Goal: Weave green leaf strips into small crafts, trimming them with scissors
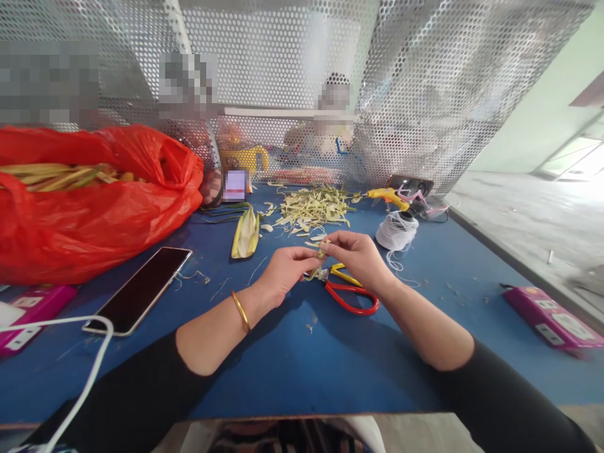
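My left hand (289, 272) and my right hand (355, 255) meet over the middle of the blue table (283, 371). Their fingers pinch a small yellow-green plant piece (321, 253) between them; its exact shape is mostly hidden by the fingertips. Just beneath and to the right lie scissors with red handles (352, 308), beside a tool with yellow handles (345, 274). Behind the hands is a heap of pale green plant scraps (314, 207). A split husk (246, 234) rests left of that heap.
A red plastic bag (155, 189) of husks and a phone (141, 289) occupy the left side. White string (397, 231), a yellow glue gun (389, 198) and a magenta power strip (552, 318) are rightward. Perforated metal (274, 56) stands behind.
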`<state>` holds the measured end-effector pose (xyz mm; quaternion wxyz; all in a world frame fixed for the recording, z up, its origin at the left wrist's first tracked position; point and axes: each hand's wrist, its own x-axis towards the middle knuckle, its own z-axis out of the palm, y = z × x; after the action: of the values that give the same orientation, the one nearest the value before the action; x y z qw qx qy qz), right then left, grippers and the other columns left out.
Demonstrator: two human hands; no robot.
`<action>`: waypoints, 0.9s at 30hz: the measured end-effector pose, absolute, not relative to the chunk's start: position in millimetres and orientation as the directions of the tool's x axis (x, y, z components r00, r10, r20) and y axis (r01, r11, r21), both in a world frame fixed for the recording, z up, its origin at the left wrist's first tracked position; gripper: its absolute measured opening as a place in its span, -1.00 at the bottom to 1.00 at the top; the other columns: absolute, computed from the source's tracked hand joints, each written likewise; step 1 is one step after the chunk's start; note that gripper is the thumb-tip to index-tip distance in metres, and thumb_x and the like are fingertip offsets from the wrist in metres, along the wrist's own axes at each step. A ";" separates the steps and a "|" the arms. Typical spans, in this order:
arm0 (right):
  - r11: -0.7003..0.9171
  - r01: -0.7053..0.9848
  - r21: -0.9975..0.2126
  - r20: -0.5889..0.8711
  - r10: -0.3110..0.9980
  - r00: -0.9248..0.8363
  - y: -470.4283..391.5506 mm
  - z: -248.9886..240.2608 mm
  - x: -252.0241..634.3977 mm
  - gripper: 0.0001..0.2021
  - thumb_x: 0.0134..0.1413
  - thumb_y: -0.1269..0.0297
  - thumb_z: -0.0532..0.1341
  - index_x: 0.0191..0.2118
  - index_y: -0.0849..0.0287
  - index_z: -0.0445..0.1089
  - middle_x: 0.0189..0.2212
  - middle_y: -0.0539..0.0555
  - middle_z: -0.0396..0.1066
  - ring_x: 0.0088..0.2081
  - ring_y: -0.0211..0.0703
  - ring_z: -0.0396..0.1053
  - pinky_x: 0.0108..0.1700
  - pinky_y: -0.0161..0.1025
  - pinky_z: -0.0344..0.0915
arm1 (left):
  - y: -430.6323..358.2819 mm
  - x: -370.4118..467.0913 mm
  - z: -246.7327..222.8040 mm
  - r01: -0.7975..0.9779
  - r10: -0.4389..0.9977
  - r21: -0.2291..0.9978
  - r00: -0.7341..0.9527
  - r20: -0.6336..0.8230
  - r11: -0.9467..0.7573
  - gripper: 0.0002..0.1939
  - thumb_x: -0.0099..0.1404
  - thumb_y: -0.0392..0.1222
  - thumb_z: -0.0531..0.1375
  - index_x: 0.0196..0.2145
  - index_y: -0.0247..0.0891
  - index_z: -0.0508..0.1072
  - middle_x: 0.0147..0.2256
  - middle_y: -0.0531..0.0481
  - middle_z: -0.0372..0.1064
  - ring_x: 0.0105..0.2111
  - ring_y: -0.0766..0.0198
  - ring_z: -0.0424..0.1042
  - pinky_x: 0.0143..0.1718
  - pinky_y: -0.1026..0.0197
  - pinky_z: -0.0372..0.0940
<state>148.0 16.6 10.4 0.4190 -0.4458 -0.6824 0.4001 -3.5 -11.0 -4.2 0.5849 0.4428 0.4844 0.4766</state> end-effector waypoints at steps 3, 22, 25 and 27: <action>0.249 0.267 -0.931 0.169 0.942 -0.291 16.7 11.9 149.0 -0.78 -0.11 0.13 0.28 -0.48 0.21 0.43 -0.55 -0.04 0.41 -0.46 -0.27 0.29 -0.36 -0.28 0.22 | -10.1 -4.6 -3.3 -0.107 0.988 0.988 0.117 -0.101 0.113 -0.95 -0.11 -0.27 0.36 -0.59 -0.29 0.56 -0.63 0.05 0.36 -0.61 0.42 0.16 -0.54 0.30 0.01; 0.035 -0.135 -0.990 0.042 0.998 -0.053 39.4 20.7 172.0 -0.66 0.00 -0.07 0.23 -0.32 0.13 0.32 -0.30 0.15 0.51 -0.46 -0.18 0.42 -0.49 -0.26 0.32 | -17.5 -3.5 7.6 -0.227 0.974 0.971 -0.224 0.020 -0.072 -0.68 0.03 0.01 0.36 -0.63 -0.26 0.42 -0.66 0.08 0.27 -0.62 0.41 0.19 -0.53 0.30 0.08; 0.025 -0.077 -0.997 0.031 0.997 -0.076 33.2 22.4 165.9 -0.68 0.00 0.02 0.26 -0.25 0.17 0.36 -0.30 0.14 0.53 -0.49 -0.23 0.43 -0.48 -0.30 0.31 | -19.5 0.3 18.0 -0.231 0.987 0.968 -0.148 0.063 -0.097 -0.66 0.06 0.03 0.34 -0.65 -0.25 0.44 -0.67 0.05 0.28 -0.62 0.40 0.21 -0.49 0.28 0.14; 0.010 -0.021 -1.000 0.013 0.994 -0.110 26.5 22.1 158.6 -0.74 0.01 0.12 0.27 -0.25 0.20 0.38 -0.38 0.09 0.52 -0.53 -0.28 0.41 -0.47 -0.32 0.30 | -25.8 -0.5 29.5 -0.269 0.997 0.960 -0.024 0.077 -0.081 -0.62 0.07 0.10 0.32 -0.67 -0.25 0.46 -0.66 0.01 0.31 -0.60 0.35 0.27 -0.45 0.25 0.19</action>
<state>158.6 26.5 22.1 0.4796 -0.4639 -0.5246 0.5288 -0.5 -25.8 29.5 0.5397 0.4438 0.4102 0.5861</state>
